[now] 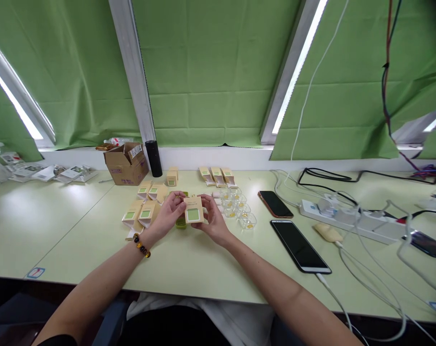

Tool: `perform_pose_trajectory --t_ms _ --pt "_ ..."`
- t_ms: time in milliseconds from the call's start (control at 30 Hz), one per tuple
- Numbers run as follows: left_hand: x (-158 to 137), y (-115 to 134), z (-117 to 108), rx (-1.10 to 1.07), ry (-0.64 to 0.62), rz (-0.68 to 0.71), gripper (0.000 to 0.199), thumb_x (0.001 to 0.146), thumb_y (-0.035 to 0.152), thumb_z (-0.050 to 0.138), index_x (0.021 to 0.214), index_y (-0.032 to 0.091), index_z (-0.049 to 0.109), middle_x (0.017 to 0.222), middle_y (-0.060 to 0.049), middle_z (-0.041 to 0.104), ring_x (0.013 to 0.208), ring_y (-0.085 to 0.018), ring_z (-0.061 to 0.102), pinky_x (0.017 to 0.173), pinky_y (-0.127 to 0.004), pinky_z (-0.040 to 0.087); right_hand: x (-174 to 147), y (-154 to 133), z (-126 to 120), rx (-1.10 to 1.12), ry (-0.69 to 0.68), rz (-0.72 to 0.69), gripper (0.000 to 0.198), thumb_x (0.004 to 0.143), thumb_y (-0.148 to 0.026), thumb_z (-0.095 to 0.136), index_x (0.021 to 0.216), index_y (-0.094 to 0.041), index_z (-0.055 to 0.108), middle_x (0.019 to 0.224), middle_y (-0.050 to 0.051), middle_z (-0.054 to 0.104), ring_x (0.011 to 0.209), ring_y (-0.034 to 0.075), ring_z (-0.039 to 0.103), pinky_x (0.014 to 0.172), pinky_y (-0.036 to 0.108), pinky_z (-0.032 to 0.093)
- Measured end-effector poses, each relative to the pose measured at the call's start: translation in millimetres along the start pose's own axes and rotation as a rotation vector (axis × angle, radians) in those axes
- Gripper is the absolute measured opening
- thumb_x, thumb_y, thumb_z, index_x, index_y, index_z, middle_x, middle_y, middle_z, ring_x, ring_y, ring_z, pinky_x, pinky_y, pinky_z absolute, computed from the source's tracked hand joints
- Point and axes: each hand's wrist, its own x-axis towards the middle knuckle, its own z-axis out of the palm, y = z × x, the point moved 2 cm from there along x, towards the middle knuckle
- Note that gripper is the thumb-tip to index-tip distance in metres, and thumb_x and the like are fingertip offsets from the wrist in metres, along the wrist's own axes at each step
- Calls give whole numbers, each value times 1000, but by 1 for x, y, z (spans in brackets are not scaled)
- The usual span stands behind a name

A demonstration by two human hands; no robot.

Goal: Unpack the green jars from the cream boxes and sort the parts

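Between both hands is a small kraft paper box with a green square on its front, raised above the table. My left hand grips its left edge with thumb and fingers, and a beaded bracelet is on that wrist. My right hand closes on its right side. Behind and below the box, green pieces show in part. Left of my hands lie several similar kraft boxes with raised flaps. Right of my right hand stand several small clear containers with yellow spots in them.
Three kraft boxes lie at the back, near a cardboard carton and a black cylinder. Two phones, one white-edged and one brown-edged, lie at right beside a power strip with tangled cables.
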Motion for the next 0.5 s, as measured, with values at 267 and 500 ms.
perform_pose_trajectory --t_ms 267,500 --pt "-3 -10 -3 18 -15 10 58 87 68 73 123 28 51 86 0 66 77 -18 67 72 -32 56 -1 -2 -3 96 -6 27 81 68 -50 89 129 -33 39 133 9 59 124 29 60 86 39 59" --pt "4 -19 -11 304 207 270 44 91 51 73 120 24 54 124 -11 63 109 -22 63 92 -37 53 -3 -2 -4 50 15 15 82 72 -59 84 131 -34 33 131 10 63 122 30 62 93 45 57"
